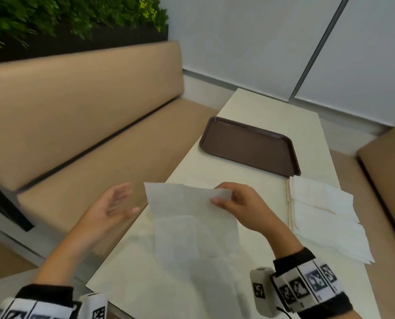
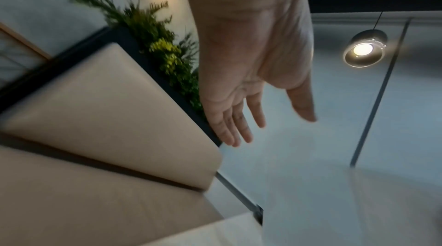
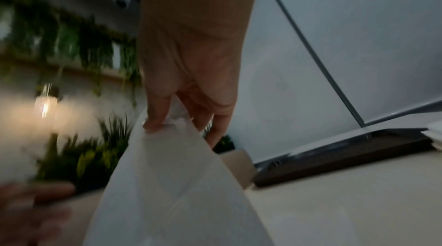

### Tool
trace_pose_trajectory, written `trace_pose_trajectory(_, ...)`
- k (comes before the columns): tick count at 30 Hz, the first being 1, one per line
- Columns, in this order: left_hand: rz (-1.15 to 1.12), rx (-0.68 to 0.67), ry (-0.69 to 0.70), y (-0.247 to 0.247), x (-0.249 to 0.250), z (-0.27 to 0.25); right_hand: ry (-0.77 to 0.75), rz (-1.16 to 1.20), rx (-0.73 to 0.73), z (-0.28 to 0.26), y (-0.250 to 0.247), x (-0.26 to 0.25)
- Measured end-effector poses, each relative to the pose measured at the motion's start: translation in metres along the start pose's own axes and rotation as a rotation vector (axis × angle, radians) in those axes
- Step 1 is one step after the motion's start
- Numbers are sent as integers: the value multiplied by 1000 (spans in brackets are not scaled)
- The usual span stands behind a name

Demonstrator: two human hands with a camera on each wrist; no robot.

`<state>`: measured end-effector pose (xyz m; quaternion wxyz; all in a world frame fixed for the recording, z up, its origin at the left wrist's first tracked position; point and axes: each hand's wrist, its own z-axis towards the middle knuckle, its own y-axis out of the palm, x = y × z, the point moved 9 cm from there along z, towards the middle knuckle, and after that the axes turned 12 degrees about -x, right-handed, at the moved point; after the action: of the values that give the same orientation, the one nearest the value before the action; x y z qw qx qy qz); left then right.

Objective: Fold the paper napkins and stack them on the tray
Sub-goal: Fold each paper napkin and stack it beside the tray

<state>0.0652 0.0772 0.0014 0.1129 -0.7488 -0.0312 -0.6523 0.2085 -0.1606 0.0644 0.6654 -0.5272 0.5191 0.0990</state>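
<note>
One corner pinched by the right hand (image 1: 240, 208) holds the napkin (image 1: 192, 217); left hand (image 1: 113, 206), spread beside it, could miss, tearing it.

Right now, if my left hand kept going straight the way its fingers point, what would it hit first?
Probably the raised napkin that your right hand pinches. Your left hand is open, fingers aimed toward the napkin's left edge, with only air between; depth is unclear.
</note>
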Motion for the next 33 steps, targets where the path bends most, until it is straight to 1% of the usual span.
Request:
trace_pose_trajectory(1,-39,-63,-6,13,4,9,-45,44,30,-9,-12,-15)
trace_pose_trajectory(4,-164,-349,13,71,33,29,-133,189,186,-39,-57,-44)
trace_pose_trajectory(5,-177,-415,26,89,46,33,-149,236,235,-48,-70,-48)
trace_pose_trajectory(7,-182,-476,54,116,71,42,-149,324,339,-64,-93,-46)
trace_pose_trajectory(9,-157,-475,69,136,94,51,-127,401,445,-82,-114,-33)
trace_pose_trajectory(10,-160,-458,83,143,104,56,-126,448,451,-90,-120,-25)
trace_pose_trajectory(11,-171,-444,101,149,115,60,-120,490,413,-97,-121,-18)
trace_pose_trajectory(13,-189,-438,137,160,132,65,-77,514,282,-111,-109,-5)
trace_pose_trajectory(14,-193,-446,153,165,138,66,-53,500,265,-119,-104,0)
trace_pose_trajectory(15,-194,-456,166,170,144,67,-38,480,298,-127,-102,4)
trace_pose_trajectory(19,-182,-492,224,181,159,67,-56,403,572,-158,-120,13)
trace_pose_trajectory(22,-166,-554,294,185,171,63,-86,397,696,-176,-132,17)
trace_pose_trajectory(25,-134,-543,361,183,181,60,-119,384,737,-183,-135,13)
trace_pose_trajectory(29,-82,-489,406,177,191,56,-226,396,794,-189,-137,5)
trace_pose_trajectory(31,-35,-487,410,173,194,54,-276,419,780,-188,-136,2)
trace_pose_trajectory(33,-11,-494,396,171,192,55,-304,460,729,-184,-133,3)
